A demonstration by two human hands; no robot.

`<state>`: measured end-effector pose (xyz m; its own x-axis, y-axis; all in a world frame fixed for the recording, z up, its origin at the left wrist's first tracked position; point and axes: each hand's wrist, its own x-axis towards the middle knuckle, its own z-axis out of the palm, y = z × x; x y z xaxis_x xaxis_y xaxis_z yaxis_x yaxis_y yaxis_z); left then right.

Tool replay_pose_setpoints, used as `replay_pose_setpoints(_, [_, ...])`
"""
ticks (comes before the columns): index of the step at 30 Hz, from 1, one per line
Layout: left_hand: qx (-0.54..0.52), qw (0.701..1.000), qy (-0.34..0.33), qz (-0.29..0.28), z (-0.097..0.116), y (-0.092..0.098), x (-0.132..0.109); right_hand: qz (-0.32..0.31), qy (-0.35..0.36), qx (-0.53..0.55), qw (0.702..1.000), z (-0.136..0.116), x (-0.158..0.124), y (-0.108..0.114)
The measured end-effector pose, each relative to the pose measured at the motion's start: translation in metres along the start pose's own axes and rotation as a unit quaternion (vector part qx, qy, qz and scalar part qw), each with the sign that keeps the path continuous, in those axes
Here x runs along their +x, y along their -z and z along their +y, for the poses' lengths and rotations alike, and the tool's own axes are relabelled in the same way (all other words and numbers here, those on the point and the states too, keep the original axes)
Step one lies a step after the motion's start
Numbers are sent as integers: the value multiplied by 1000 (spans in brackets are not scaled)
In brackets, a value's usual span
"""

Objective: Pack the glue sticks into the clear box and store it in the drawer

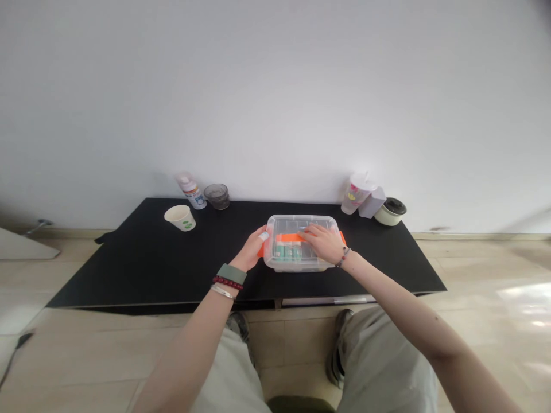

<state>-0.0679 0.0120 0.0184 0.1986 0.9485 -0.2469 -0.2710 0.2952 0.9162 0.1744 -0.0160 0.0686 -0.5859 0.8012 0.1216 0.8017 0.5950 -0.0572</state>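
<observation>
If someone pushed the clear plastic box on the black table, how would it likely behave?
The clear plastic box looks fairly stiff: its ribbed walls keep their shape between the left hand and right hand. Probably light for its size, being thin-walled, though the teal-and-white items inside could slide when pushed. Its flat rectangular shape makes rolling unlikely.

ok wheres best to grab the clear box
Grip the box by the rim at its two short ends, coming in from left and right: it's a wide, shallow rectangle with straight walls, and your left hand is at one end.
</observation>
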Motion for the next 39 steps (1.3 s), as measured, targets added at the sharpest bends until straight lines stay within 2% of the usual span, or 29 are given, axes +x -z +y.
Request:
replay_pose_setpoints(5, [56, 998, -31, -17, 1, -2, -4, 11, -34, 18, 999, -12, -8, -1])
replay_pose_setpoints(10, [105, 991, -77, 43, -3, 0, -5, -9, -64, 8, 998, -19, -10, -9])
replay_pose_setpoints(15, [184, 975, -124, -9, 0, -1, -5, -3, -60, 11, 998, -18, -9, -12])
replay_pose_setpoints(19, [235, 962, -138, -8, 2, 1, -2, -8, -63, 15, 998, -17, -9, -12])
replay_pose_setpoints(25, [240, 959, -149, 26, 1, 3, -1, -27, -70, 18, 997, -19, -7, -10])
replay_pose_setpoints(28, [224, 963, -152, 16, 2, 1, -2, -36, -74, 20, 996, -22, -6, -7])
replay_pose_setpoints(31, [198, 969, -145, 0, 2, -3, -3, -13, -64, 49, 997, -19, -7, -3])
replay_pose_setpoints(33, [184, 974, -132, 4, 1, -4, -4, 50, -67, 87, 993, -10, -12, -2])
replay_pose_setpoints(35, [171, 978, -121, 22, 0, -5, -5, 166, -128, 136, 968, 6, -22, -4])
replay_pose_setpoints(36, [160, 980, -117, 35, 0, -5, -6, 228, -183, 168, 942, 15, -29, -8])
replay_pose_setpoints(37, [143, 983, -109, 47, -1, -5, -7, 277, -249, 209, 905, 23, -35, -13])
replay_pose_setpoints(38, [120, 986, -95, 59, -1, -5, -7, 300, -316, 263, 861, 31, -42, -20])
replay_pose_setpoints(39, [94, 990, -74, 72, -1, -6, -8, 296, -379, 331, 812, 37, -48, -27])
